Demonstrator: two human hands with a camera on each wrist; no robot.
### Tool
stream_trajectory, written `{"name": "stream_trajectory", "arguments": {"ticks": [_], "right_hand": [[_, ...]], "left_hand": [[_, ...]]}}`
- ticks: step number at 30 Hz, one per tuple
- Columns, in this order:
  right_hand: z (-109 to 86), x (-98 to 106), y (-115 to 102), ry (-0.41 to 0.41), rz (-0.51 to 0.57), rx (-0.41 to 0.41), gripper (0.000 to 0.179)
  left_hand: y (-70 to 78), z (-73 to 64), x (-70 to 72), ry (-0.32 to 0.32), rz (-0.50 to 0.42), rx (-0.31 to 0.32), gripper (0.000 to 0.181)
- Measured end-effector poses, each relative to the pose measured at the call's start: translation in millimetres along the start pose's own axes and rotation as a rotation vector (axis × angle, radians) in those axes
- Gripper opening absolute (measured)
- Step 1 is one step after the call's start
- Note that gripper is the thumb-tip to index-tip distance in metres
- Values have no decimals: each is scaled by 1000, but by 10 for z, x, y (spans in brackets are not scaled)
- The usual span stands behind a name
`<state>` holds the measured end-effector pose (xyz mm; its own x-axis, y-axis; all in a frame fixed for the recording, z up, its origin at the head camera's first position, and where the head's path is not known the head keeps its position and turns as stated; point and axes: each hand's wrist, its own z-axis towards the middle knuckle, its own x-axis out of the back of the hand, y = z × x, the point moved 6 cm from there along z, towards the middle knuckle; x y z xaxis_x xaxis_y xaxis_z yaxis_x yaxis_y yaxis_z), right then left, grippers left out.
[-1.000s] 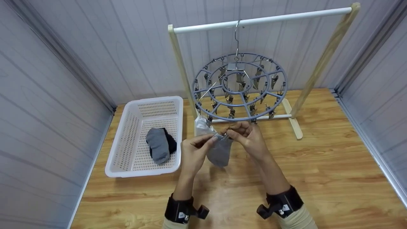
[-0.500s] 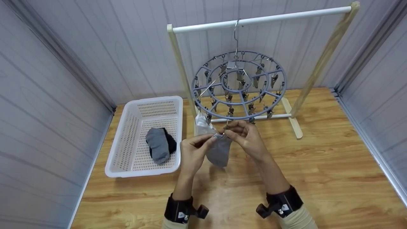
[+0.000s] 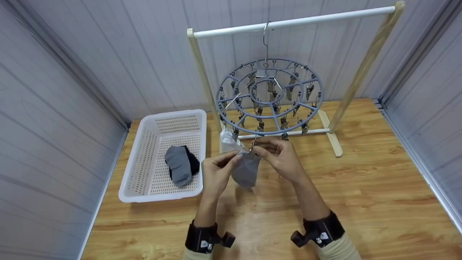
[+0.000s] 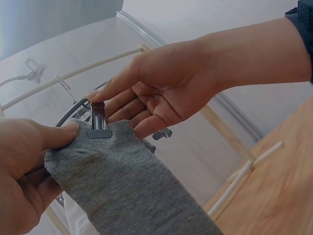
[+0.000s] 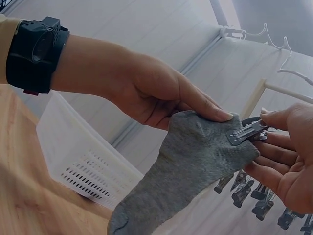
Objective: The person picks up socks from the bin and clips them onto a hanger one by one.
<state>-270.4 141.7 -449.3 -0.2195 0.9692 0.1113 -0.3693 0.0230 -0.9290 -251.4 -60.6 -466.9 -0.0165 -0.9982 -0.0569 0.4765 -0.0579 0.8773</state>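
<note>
A grey sock (image 3: 245, 175) hangs between my hands below the front edge of the round clip hanger (image 3: 276, 116). With thumb and fingers, my left hand (image 3: 215, 174) pinches the sock's cuff. My right hand (image 3: 283, 159) holds a metal clip (image 4: 99, 122), its thumb on the clip's handle end and its fingers behind. The clip's jaws lie over the cuff edge in both wrist views. Just left of it, a white sock (image 3: 228, 139) hangs from the hanger, partly covered by the grey one.
A white perforated basket (image 3: 125, 187) at left holds a grey sock (image 3: 178, 164) on top of a dark one (image 3: 194, 162). The hanger hooks onto the white bar (image 3: 325, 20) of a wooden-legged rack. Several metal clips dangle around its rings. Panelled walls stand behind and on both sides.
The clip has come into clearer view at the cuff as the right fingers and thumb loosen around it. Both hands and the sock have shifted slightly left in the head view.
</note>
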Motion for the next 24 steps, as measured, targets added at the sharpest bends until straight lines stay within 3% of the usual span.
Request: {"name": "stream_trajectory", "arguments": {"ticks": [9, 17, 24], "right_hand": [[-27, 130, -74, -10, 83, 33, 25], [-82, 238, -178, -40, 51, 63, 18], [-115, 321, -244, -44, 30, 57, 18]], "left_hand": [[-15, 12, 121, 60, 65, 19, 13], [1, 32, 228, 95, 90, -3, 11], [-1, 51, 301, 116, 27, 15, 12]]}}
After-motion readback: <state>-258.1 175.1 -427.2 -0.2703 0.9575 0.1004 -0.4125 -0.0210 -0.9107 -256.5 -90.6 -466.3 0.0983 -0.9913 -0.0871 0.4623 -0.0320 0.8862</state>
